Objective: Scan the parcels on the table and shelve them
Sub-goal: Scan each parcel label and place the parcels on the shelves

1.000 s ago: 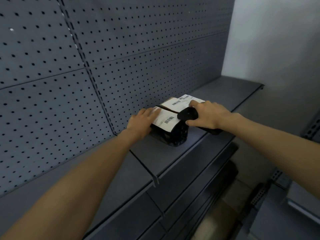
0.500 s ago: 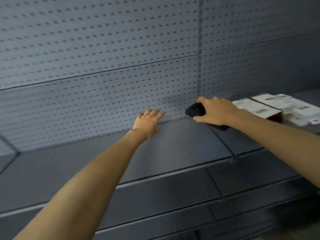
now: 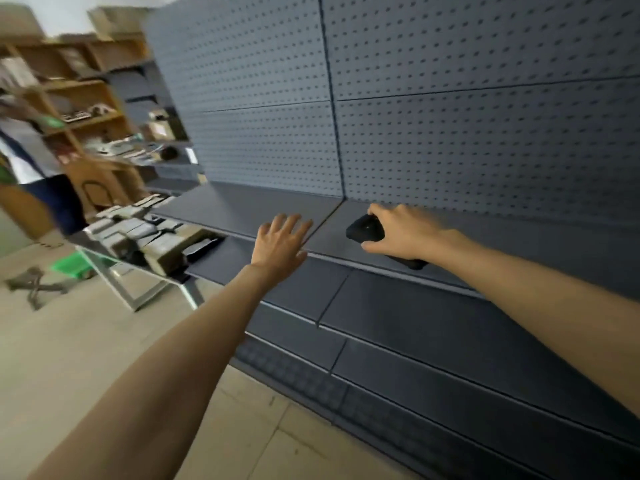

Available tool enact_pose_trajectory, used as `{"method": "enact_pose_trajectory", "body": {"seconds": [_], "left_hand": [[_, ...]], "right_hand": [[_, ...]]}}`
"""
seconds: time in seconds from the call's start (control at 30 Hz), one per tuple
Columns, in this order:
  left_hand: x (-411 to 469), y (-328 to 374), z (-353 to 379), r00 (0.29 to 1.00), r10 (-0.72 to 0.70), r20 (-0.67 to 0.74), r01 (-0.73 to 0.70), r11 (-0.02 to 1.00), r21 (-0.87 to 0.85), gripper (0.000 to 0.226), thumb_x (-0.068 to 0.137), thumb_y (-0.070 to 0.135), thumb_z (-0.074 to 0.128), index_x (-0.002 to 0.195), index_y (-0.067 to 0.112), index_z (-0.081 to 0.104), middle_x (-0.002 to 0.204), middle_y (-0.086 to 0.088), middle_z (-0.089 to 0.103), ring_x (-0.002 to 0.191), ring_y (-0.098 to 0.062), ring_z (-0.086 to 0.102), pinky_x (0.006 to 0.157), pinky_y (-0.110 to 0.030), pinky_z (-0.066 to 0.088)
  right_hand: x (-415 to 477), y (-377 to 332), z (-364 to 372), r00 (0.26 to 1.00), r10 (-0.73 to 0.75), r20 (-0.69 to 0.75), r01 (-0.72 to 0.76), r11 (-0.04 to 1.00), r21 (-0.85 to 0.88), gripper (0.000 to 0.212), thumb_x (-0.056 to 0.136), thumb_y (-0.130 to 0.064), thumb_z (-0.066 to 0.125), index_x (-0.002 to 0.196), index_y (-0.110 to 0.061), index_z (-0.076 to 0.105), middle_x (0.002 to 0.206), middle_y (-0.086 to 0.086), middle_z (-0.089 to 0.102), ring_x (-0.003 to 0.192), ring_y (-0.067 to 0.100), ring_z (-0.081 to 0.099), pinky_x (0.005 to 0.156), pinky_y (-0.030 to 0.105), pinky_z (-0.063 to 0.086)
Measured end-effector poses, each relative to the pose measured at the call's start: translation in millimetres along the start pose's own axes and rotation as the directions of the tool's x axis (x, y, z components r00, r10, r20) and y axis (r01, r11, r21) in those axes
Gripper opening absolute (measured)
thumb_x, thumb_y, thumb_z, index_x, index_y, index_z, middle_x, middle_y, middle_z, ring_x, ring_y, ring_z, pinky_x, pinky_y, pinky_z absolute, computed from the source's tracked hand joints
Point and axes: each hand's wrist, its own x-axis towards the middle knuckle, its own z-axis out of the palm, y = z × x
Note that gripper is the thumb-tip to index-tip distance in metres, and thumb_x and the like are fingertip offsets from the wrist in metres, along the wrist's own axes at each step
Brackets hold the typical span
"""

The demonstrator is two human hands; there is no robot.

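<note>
My left hand [image 3: 280, 241] hovers with fingers spread and straight over the front edge of the dark grey shelf [image 3: 242, 206], holding nothing. To its right, my right hand [image 3: 403, 233] grips a black handheld scanner [image 3: 365, 229] above the same shelf. Several parcels [image 3: 138, 233], blurred, lie on a metal-framed table [image 3: 121, 271] at the left, beyond the shelf's end. The parcels placed on the shelf earlier are out of view.
A grey pegboard wall [image 3: 450, 116] backs the shelf, with lower shelves [image 3: 415, 323] beneath. Wooden shelving [image 3: 79, 81] with assorted items stands at far left, and a person [image 3: 27, 161] stands beside it. A green crate [image 3: 74, 268] sits on the tiled floor under the table.
My view has swung left, away from the shelved parcels, bringing the table into sight. My left hand let go of the parcel and is open; my right hand still holds the scanner.
</note>
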Motion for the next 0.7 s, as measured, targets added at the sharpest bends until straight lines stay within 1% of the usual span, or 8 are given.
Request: {"method": "enact_pose_trajectory", "body": {"seconds": [0.13,0.2,0.27,0.33,0.37,0.47,0.57,0.7], "left_hand": [[-79,-102,18,0.971,-0.224,0.080,0.221,0.974,0.043,0.071,0.088,0.040,0.065,0.150,0.028,0.034,0.156,-0.003,0.030,0.144,-0.030,0.026,0.110,-0.048,0.030],[-117,-143,25,0.943,-0.318,0.098,0.313,0.948,0.059,0.071,0.087,0.040,0.066,0.150,0.028,0.034,0.155,-0.003,0.031,0.143,-0.030,0.027,0.109,-0.049,0.031],[-151,-180,31,0.912,-0.397,0.103,0.390,0.917,0.080,0.070,0.089,0.038,0.065,0.150,0.026,0.034,0.155,-0.004,0.033,0.141,-0.030,0.029,0.108,-0.049,0.032],[-180,-212,38,0.875,-0.473,0.107,0.465,0.881,0.090,0.069,0.090,0.037,0.065,0.150,0.026,0.034,0.154,-0.004,0.033,0.142,-0.030,0.029,0.109,-0.049,0.032],[-193,-226,44,0.854,-0.508,0.112,0.501,0.861,0.089,0.069,0.090,0.036,0.066,0.150,0.026,0.033,0.154,-0.003,0.033,0.142,-0.029,0.028,0.109,-0.048,0.032],[-224,-270,65,0.795,-0.588,0.147,0.579,0.809,0.106,0.069,0.089,0.036,0.066,0.149,0.028,0.034,0.154,-0.001,0.033,0.142,-0.028,0.027,0.109,-0.047,0.030],[-244,-322,86,0.743,-0.645,0.181,0.631,0.764,0.134,0.068,0.089,0.036,0.066,0.148,0.029,0.035,0.154,-0.001,0.033,0.141,-0.027,0.028,0.108,-0.047,0.030],[-245,-418,103,0.681,-0.708,0.185,0.683,0.706,0.187,0.066,0.089,0.036,0.066,0.148,0.028,0.036,0.153,-0.002,0.034,0.140,-0.028,0.030,0.108,-0.047,0.030]], "right_hand": [[47,-107,29,0.982,-0.187,0.036,0.186,0.982,0.033,0.060,0.086,-0.059,0.062,0.129,-0.020,0.046,0.110,0.009,0.065,0.086,0.029,0.059,0.062,0.035,0.046],[69,-158,40,0.962,-0.265,0.057,0.261,0.962,0.074,0.058,0.086,-0.058,0.063,0.127,-0.020,0.047,0.115,0.009,0.064,0.094,0.032,0.061,0.064,0.034,0.043],[89,-207,54,0.938,-0.339,0.071,0.332,0.939,0.091,0.060,0.085,-0.059,0.063,0.127,-0.020,0.047,0.120,0.011,0.063,0.103,0.035,0.062,0.070,0.036,0.046],[109,-253,72,0.903,-0.421,0.085,0.414,0.906,0.083,0.062,0.083,-0.061,0.063,0.127,-0.020,0.047,0.119,0.012,0.064,0.105,0.035,0.062,0.074,0.039,0.050],[118,-275,82,0.884,-0.458,0.098,0.450,0.888,0.090,0.061,0.082,-0.061,0.063,0.126,-0.021,0.047,0.118,0.011,0.065,0.104,0.035,0.063,0.073,0.038,0.050],[147,-335,112,0.822,-0.551,0.142,0.542,0.834,0.101,0.059,0.082,-0.060,0.064,0.123,-0.021,0.047,0.114,0.010,0.065,0.099,0.034,0.062,0.067,0.035,0.041],[189,-393,137,0.759,-0.623,0.187,0.613,0.781,0.119,0.059,0.083,-0.059,0.064,0.123,-0.019,0.047,0.114,0.009,0.063,0.094,0.032,0.059,0.068,0.035,0.041],[271,-471,151,0.696,-0.697,0.173,0.689,0.716,0.114,0.062,0.084,-0.058,0.063,0.130,-0.019,0.045,0.120,0.009,0.062,0.105,0.035,0.061,0.071,0.036,0.043]]}}
